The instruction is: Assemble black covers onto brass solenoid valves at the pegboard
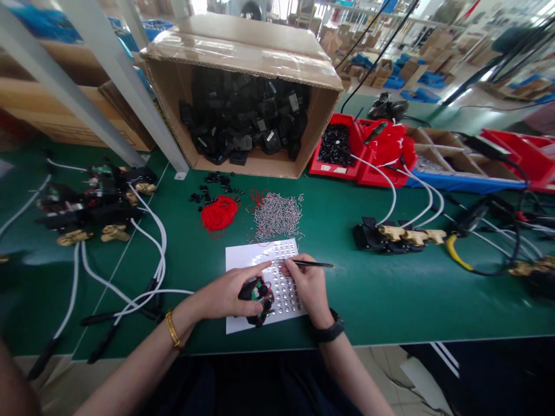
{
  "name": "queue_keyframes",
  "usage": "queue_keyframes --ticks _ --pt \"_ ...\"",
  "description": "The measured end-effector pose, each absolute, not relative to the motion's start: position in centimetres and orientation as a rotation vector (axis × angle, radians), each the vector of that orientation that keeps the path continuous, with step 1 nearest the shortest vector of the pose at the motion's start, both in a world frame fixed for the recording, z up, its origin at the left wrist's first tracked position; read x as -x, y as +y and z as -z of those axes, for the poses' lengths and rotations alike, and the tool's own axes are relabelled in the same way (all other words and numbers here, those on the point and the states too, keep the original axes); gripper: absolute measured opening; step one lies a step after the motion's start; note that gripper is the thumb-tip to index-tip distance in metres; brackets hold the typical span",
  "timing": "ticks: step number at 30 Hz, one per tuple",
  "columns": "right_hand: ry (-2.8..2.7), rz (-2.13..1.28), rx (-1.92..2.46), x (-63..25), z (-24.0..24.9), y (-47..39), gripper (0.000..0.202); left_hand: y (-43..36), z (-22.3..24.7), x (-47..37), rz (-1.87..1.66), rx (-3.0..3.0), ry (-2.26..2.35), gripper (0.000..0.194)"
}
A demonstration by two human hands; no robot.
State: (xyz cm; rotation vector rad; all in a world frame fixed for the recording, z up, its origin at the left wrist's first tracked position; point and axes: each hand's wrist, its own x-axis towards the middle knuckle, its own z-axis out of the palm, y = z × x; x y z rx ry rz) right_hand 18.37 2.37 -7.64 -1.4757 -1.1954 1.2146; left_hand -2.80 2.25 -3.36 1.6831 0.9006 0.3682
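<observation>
My left hand (228, 292) grips a small black housing (256, 293) with a green circuit board and a thin red wire inside. Its index finger reaches out onto a white sheet (237, 259) lying under the housing. Rows of small clear round stickers (285, 294) cover the right part of that sheet. Between the thumb and fingers of my right hand (310, 284) is a pair of dark tweezers (318, 264); their tip end meets the stickers near my left fingertip. Whether a sticker is in the tips is too small to tell.
Past the sheet lie small metal pins (278, 215), red wires (219, 214) and black bits. A carton (243, 52) of black housings stands behind, red bins (340, 169) beside it. Assemblies with brass fittings and white cables lie left (115, 232) and right (390, 234).
</observation>
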Motion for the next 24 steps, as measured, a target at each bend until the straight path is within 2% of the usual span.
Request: queue_keyframes --ticks 6,11,16,21,24 --pt "-1.076 -1.257 1.424 -18.5 8.1 2.3 0.023 0.1 4.3 3.4 -0.846 -1.526 1.141 0.07" --pt "-0.69 -1.424 1.217 -18.4 6.5 1.6 0.03 -0.6 5.7 2.6 -1.136 -1.398 1.301 0.072" --pt "-0.422 -1.718 0.992 -16.4 3.2 0.2 0.026 -0.6 7.2 1.6 -1.218 -1.313 1.301 0.069" --pt "-0.491 -1.637 0.973 -14.1 2.6 0.1 0.023 -0.8 7.2 1.7 -1.222 -1.419 1.311 0.073" --pt "-0.53 -1.602 1.025 -13.8 3.0 0.4 0.021 -0.8 7.1 2.0 -1.169 -1.504 1.331 0.066"
